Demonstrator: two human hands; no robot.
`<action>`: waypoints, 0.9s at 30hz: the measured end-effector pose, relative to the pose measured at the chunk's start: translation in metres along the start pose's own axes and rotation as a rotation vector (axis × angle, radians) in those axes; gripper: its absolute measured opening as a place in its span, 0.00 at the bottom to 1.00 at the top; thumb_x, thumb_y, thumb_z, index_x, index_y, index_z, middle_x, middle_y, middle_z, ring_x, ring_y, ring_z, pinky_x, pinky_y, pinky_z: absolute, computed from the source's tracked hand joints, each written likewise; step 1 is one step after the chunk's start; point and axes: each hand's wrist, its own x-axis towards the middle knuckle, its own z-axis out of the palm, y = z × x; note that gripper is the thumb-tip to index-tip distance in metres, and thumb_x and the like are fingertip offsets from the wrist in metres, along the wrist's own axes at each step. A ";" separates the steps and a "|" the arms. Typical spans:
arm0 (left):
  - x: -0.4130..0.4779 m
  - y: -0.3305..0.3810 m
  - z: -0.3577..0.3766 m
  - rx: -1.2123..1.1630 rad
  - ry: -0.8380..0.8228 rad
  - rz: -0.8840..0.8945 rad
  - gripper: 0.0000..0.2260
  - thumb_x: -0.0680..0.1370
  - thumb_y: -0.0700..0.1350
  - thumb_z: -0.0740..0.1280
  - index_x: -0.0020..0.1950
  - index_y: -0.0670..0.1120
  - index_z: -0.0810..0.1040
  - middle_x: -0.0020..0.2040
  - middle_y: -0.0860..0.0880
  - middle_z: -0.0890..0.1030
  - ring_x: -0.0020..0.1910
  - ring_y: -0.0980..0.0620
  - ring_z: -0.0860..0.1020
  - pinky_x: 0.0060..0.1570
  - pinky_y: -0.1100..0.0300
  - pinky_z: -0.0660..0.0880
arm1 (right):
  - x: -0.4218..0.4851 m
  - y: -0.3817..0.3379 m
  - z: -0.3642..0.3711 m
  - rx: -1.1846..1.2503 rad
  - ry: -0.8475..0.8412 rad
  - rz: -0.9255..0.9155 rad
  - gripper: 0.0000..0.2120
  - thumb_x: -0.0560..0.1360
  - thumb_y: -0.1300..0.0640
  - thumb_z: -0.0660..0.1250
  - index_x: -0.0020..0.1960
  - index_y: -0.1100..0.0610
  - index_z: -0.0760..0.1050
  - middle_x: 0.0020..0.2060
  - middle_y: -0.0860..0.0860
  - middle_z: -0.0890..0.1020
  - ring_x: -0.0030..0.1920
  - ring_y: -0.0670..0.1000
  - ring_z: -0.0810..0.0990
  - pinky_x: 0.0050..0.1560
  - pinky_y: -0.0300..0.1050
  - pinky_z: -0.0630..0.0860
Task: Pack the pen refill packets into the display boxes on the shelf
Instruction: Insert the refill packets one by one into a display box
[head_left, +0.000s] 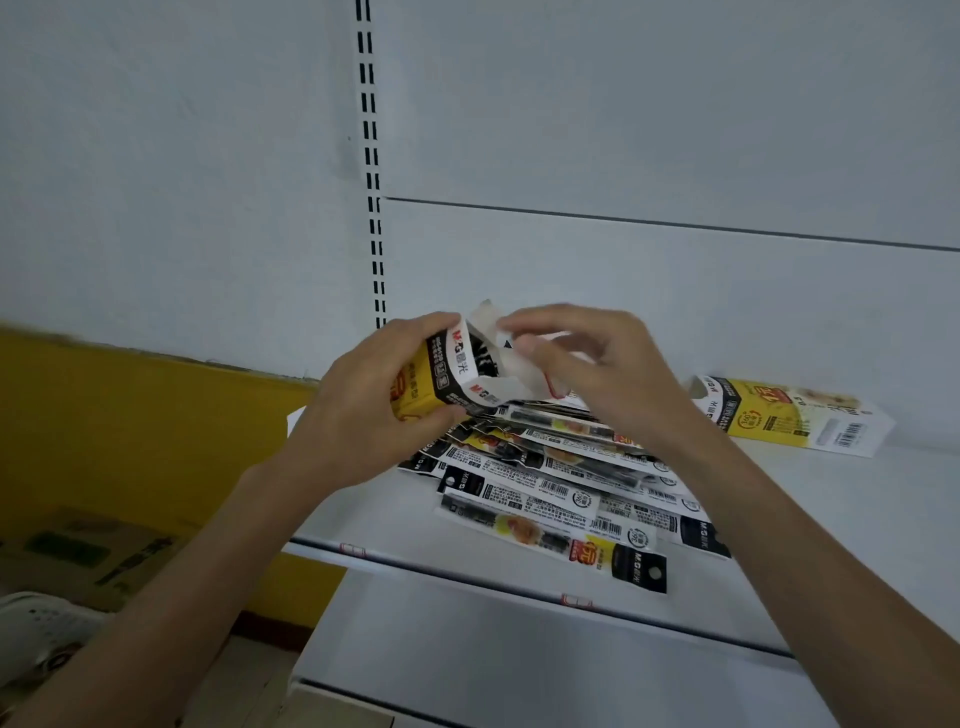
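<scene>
The left hand (363, 410) grips a yellow and black box (441, 374), fingers curled round its side. It holds the box up just above the shelf (779, 519), tipped, with the open end facing 1 o'clock. The right hand (587, 364) is close beside it at 3 o'clock. Its thumb and first finger pinch the white flap (488, 322) at the box's open end. That part is a bit blurry.

Under the hands, a messy pile of packets (561, 488) lies flat on the shelf, spreading toward 5 o'clock. One packet sits near the shelf's front edge. At 3 o'clock from the pile, well apart, the other box (789, 415) lies on its side by the back wall. A rail (371, 182) with dark slots runs up the wall at 12 o'clock. A yellow wall (130, 415) shows at 9 o'clock.
</scene>
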 end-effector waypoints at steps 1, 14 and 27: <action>0.000 -0.001 -0.001 -0.014 0.009 -0.009 0.30 0.66 0.51 0.71 0.67 0.51 0.67 0.54 0.57 0.73 0.52 0.63 0.70 0.48 0.72 0.68 | -0.002 0.003 -0.008 -0.051 0.077 0.001 0.07 0.74 0.56 0.68 0.50 0.47 0.80 0.47 0.42 0.82 0.48 0.43 0.80 0.49 0.35 0.77; -0.002 -0.007 0.003 0.081 0.053 -0.073 0.32 0.67 0.57 0.74 0.65 0.44 0.71 0.56 0.51 0.72 0.50 0.62 0.69 0.43 0.76 0.66 | -0.034 0.069 -0.025 -0.486 -0.362 0.284 0.08 0.68 0.50 0.74 0.45 0.50 0.81 0.39 0.45 0.82 0.40 0.41 0.78 0.43 0.36 0.76; -0.005 -0.008 0.001 -0.016 0.015 -0.195 0.31 0.66 0.65 0.68 0.64 0.50 0.71 0.46 0.58 0.75 0.42 0.60 0.75 0.39 0.66 0.73 | -0.034 0.073 -0.027 -0.685 -0.368 0.176 0.05 0.71 0.56 0.68 0.43 0.49 0.73 0.44 0.48 0.80 0.46 0.50 0.77 0.50 0.53 0.75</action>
